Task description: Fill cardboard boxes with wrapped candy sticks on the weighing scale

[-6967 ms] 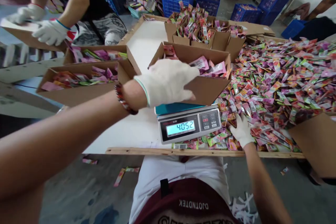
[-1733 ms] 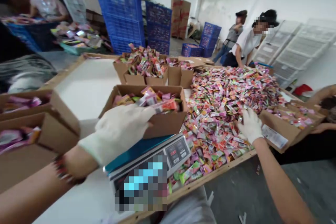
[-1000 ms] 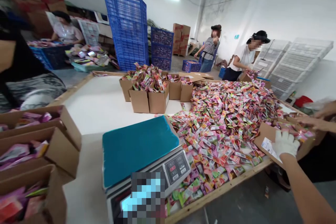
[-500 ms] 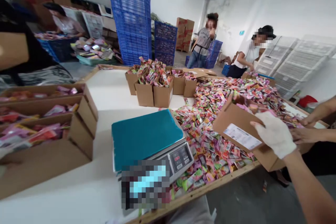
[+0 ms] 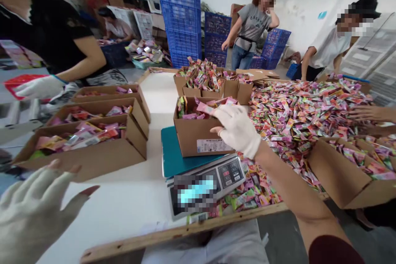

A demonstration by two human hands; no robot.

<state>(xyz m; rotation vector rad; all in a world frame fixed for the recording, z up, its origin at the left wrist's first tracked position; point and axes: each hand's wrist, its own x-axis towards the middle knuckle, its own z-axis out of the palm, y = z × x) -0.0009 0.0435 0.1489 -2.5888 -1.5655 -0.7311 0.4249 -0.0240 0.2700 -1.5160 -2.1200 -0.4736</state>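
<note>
My right hand [image 5: 238, 130], in a white glove, grips the right rim of a small cardboard box [image 5: 198, 138] filled with colourful sachets. The box stands on the teal platform of a digital scale [image 5: 230, 172] near the table's front edge. At the lower left my left hand [image 5: 34, 210], also gloved, hovers above the white table [image 5: 130, 198] with fingers spread and nothing in it. It is nearest to the closest of three filled boxes [image 5: 93, 156] lined up on the left.
A large heap of sachets [image 5: 297, 111] covers the table's right half. More filled boxes [image 5: 229, 88] stand at the back, another box [image 5: 340, 177] at the right edge. A co-worker's gloved hand [image 5: 37, 86] is at far left; two people stand behind, near blue crates [image 5: 179, 8].
My right hand has carried a box of sachets from the right edge onto the scale platform, which was bare before. My left hand has come into view at the lower left.
</note>
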